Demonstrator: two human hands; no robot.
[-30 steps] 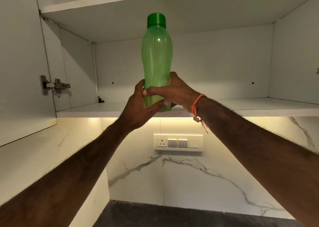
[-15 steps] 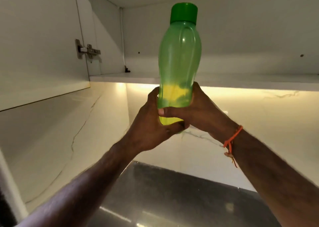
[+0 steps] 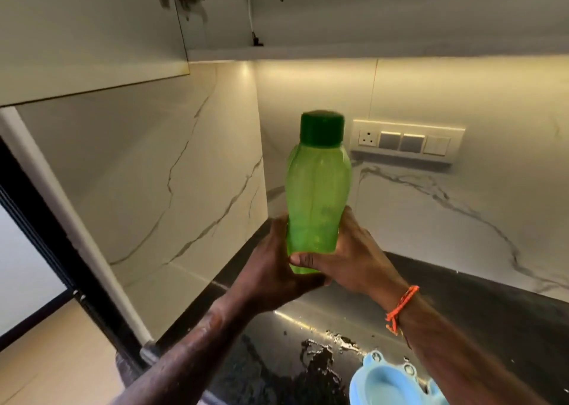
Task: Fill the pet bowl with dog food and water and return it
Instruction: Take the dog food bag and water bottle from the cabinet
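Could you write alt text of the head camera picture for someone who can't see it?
Two bare hands, left hand and right hand, hold an upright translucent green plastic bottle with a dark green cap above a black stone counter. A light blue pet bowl sits at the bottom edge.

Switch panel (image 3: 406,142), marble backsplash (image 3: 462,213), black countertop (image 3: 492,306)

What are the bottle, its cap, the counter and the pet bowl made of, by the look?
Green bottle: translucent plastic, light glows through the wall. Cap: opaque darker green plastic, probably. Counter: polished black stone or a look-alike, mirror glare and wet patches. Pet bowl: pale blue, smooth moulded look, likely plastic; only partly in frame.
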